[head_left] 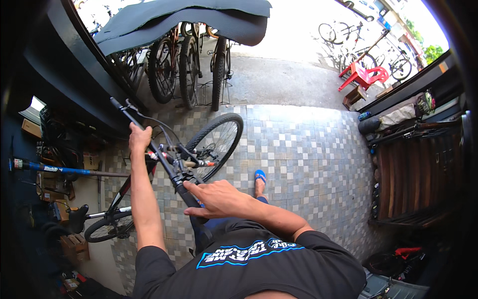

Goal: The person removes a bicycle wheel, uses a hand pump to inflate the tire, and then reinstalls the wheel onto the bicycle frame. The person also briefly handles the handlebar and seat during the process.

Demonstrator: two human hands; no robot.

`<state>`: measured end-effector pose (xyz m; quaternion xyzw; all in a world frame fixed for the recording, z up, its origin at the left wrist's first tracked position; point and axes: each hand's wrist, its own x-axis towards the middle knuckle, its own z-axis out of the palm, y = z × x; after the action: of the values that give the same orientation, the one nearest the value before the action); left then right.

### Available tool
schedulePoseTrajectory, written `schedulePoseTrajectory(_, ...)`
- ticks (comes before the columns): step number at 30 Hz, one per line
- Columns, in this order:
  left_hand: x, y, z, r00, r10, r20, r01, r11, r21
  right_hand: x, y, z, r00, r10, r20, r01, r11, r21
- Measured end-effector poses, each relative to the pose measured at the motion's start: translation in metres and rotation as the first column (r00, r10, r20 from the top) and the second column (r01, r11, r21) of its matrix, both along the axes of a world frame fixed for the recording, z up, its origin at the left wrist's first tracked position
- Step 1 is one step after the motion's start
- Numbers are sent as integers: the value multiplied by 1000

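Observation:
A mountain bike stands in front of me to the left, its black handlebar (pixel 160 155) running diagonally from far left to near my body. My left hand (pixel 140 138) is closed round the bar on its left side, inboard of the outer end. Close to my torso, my right hand (pixel 215 198) straddles the right handlebar grip (pixel 186 196), thumb on one side and fingers on the other; some fingers are hidden. The front wheel (pixel 240 134) is turned toward the right. Behind my left arm show the saddle (pixel 77 218) and rear wheel (pixel 94 234).
Several parked bikes (pixel 189 72) stand ahead under a dark grey cover (pixel 199 20). A blue pole (pixel 59 169) juts in from the left, near cardboard boxes (pixel 74 246). At right are a slatted wooden rack (pixel 418 179) and a red chair (pixel 366 75). The floor is tiled (pixel 303 164).

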<state>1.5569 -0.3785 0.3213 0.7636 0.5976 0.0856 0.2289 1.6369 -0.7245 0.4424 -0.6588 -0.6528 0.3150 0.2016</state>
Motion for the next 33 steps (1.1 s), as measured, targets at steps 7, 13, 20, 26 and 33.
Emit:
schedulePoseTrajectory(7,-39,-48,-9,998,39,43,-40,999,22,178,-96,-59,965,239,108,-207,946,-250)
schedulePoseTrajectory(13,-54,-85,-6,989,116,-91,-115,993,14,263,-136,-74,932,186,312,-58,924,-378)
schedulePoseTrajectory(20,-29,-152,9,883,400,-246,-363,913,184,270,-161,-71,939,167,302,-45,927,-372)
schedulePoseTrajectory(26,-65,-180,16,882,415,-225,-332,885,327,279,-128,-73,893,385,233,-238,843,-483)
schedulePoseTrajectory(33,-74,-189,9,929,332,-165,-258,899,354,304,9,-153,813,525,250,-372,800,-472)
